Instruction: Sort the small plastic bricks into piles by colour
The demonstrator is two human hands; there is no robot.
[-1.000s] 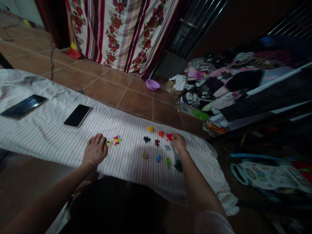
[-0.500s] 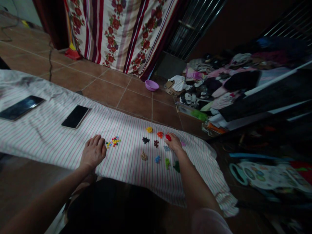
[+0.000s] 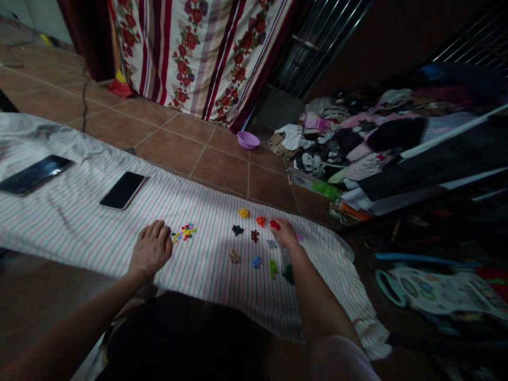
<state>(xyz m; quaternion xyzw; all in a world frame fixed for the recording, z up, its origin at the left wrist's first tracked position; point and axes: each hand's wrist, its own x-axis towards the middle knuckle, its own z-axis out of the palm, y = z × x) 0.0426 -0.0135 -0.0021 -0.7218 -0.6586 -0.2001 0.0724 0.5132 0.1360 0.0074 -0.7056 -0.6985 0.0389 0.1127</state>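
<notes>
My left hand (image 3: 152,247) lies flat on the striped cloth (image 3: 206,254), palm down and holding nothing. Its fingertips are just left of a mixed pile of small coloured pieces (image 3: 186,232). Over on the right, my right hand (image 3: 286,233) has its fingers and thumb closed around small red pieces (image 3: 274,225), partly covered by the fingers. Sorted piles lie near it: orange (image 3: 261,221), yellow (image 3: 243,212), black (image 3: 237,230), brown (image 3: 254,236), grey (image 3: 271,244), tan (image 3: 234,257), blue (image 3: 256,261), light green (image 3: 272,269). Dark green (image 3: 288,274) and pink pieces (image 3: 299,237) are partly behind my right arm.
A phone (image 3: 123,190) and a larger dark tablet-like device (image 3: 35,175) rest on the cloth to the left. Beyond the cloth, a purple basin (image 3: 248,140) sits on the tiled floor. Heaped clothes (image 3: 357,132) and a white toy panel (image 3: 448,288) are at the right.
My right hand stays at the red pieces with barely any shift. My left hand keeps its place on the cloth. The whole view has moved very slightly.
</notes>
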